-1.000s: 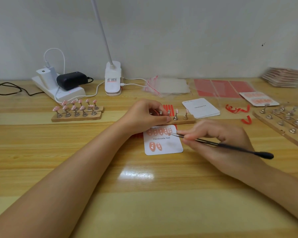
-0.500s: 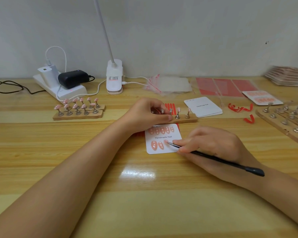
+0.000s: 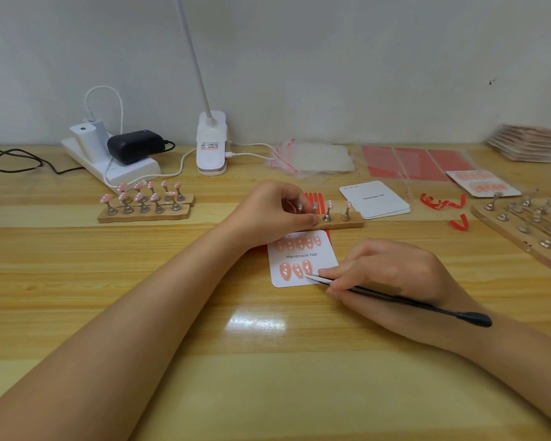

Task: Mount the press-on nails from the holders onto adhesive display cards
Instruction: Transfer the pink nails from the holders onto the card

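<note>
Right hand [image 3: 392, 275] pinching black tweezers [image 3: 395, 299] at display card [image 3: 303, 261]; left hand [image 3: 277, 211] gripping wooden nail holder [image 3: 341, 221]; power strip [image 3: 115, 165] near bench's far edge

The right hand [image 3: 392, 275] pinches slim black tweezers [image 3: 395, 297], their tips touching the third pink press-on nail [image 3: 306, 267] on the white rounded display card [image 3: 303, 261] just left of it. The left hand [image 3: 274, 211] grips the wooden strip holder [image 3: 341, 221] beyond the card, two pink nails on metal pegs [image 3: 337, 211] standing just right of its fingers.
</note>
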